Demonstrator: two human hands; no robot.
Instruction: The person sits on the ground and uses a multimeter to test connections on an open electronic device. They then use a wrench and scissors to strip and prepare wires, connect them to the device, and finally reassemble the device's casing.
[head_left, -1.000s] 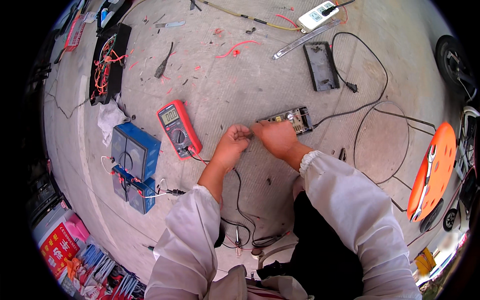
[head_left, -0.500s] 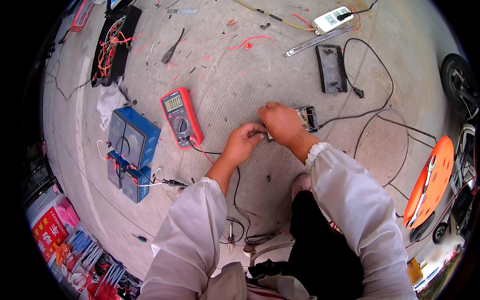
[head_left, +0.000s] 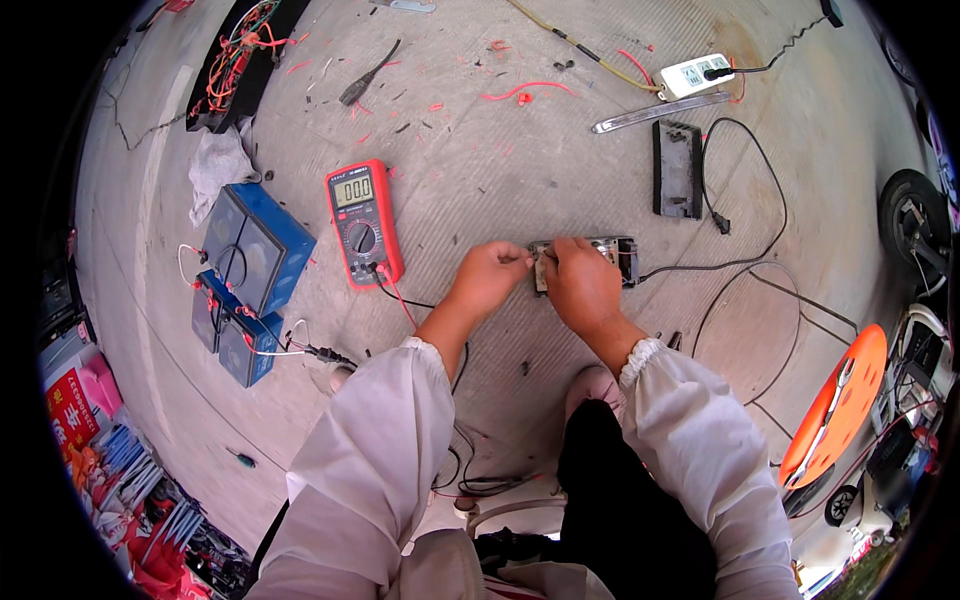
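Observation:
An open charger-like unit with exposed circuit board (head_left: 615,255) lies on the concrete floor. My left hand (head_left: 493,274) is at its left end, thumb and forefinger pinched on something too small to make out. My right hand (head_left: 585,282) is closed over the unit's left half, its fingertips at the edge. A black cord runs from the unit's right end. A red multimeter (head_left: 362,235) with leads lies to the left. The unit's dark empty casing (head_left: 678,170) lies behind and to the right.
Wired blue batteries (head_left: 255,255) sit at left, below a black box of wires (head_left: 225,90). A power strip (head_left: 685,78) and metal bar (head_left: 660,112) lie at back right. An orange disc with a wrench (head_left: 815,430), wheels (head_left: 910,230) and loops of cable are at right.
My right hand has shifted on the unit, its fingers moving round beside my left hand at the left end. The view has shifted, so the surroundings sit differently in the picture.

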